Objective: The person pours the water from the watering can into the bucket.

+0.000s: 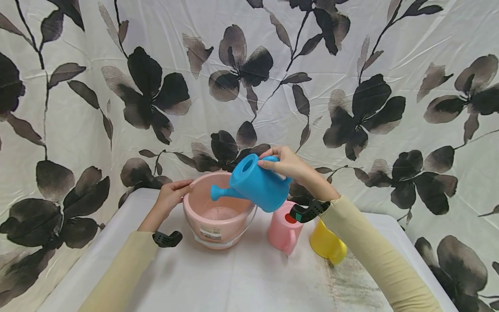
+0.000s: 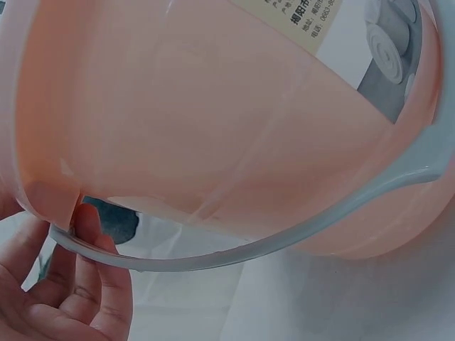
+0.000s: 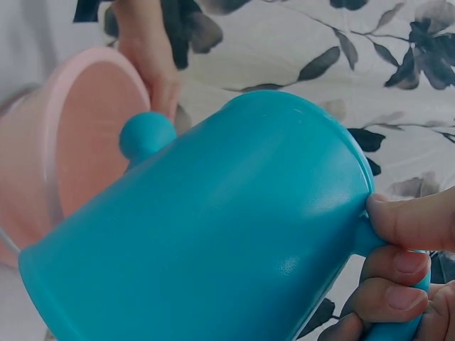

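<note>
A pink plastic bucket (image 1: 229, 232) with a pale bail handle stands on the table. My left hand (image 1: 170, 197) grips its left rim. In the left wrist view, the fingers (image 2: 89, 284) curl beneath the rim, beside the end of the bail (image 2: 213, 261). My right hand (image 1: 286, 164) holds a blue watering can (image 1: 259, 184) by its handle. The can is raised and tilted, its round-tipped spout over the bucket's opening. Thumb and curled fingers (image 3: 387, 291) wrap that handle in the right wrist view. No stream from the spout can be made out.
To the right of the bucket stands a pink handled vessel (image 1: 278, 232), red inside. Beside it is a yellow handled vessel (image 1: 325, 242), partly behind the right forearm. A white cloth covers the table (image 1: 234, 281), with a stained patch at right. Flower-patterned fabric (image 1: 296, 108) hangs behind.
</note>
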`<state>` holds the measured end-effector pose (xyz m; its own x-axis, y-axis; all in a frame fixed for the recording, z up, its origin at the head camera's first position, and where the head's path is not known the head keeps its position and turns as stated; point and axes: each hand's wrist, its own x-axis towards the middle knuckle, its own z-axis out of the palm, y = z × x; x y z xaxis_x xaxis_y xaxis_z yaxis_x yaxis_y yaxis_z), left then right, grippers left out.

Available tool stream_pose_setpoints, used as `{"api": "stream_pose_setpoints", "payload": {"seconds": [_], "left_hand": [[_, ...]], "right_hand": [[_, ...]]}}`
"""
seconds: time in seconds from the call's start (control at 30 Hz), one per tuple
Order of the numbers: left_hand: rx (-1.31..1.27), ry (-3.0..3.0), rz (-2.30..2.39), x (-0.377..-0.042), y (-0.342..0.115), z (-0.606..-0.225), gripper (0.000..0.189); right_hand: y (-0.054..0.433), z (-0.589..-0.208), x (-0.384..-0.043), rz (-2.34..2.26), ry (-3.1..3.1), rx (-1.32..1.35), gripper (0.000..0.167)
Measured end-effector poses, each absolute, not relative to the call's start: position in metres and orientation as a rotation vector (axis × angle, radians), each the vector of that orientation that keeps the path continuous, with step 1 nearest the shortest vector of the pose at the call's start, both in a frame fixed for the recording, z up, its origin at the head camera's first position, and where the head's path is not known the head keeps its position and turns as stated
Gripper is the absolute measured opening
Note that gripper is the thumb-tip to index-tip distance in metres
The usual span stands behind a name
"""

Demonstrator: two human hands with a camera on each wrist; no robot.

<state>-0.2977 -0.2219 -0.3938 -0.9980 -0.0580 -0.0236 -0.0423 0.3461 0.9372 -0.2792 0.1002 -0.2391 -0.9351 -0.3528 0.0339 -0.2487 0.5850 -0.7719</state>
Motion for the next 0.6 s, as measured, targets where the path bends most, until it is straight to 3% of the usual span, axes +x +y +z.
{"api": "stream_pose_setpoints", "payload": {"seconds": [0.6], "left_hand": [[0.106,-2.572,-1.766,-0.2975,-0.2221,-0.3942,0.052]], "right_hand": [[0.0987,-0.237,-0.2769,-1.283,2.68,-0.523,0.036]]}}
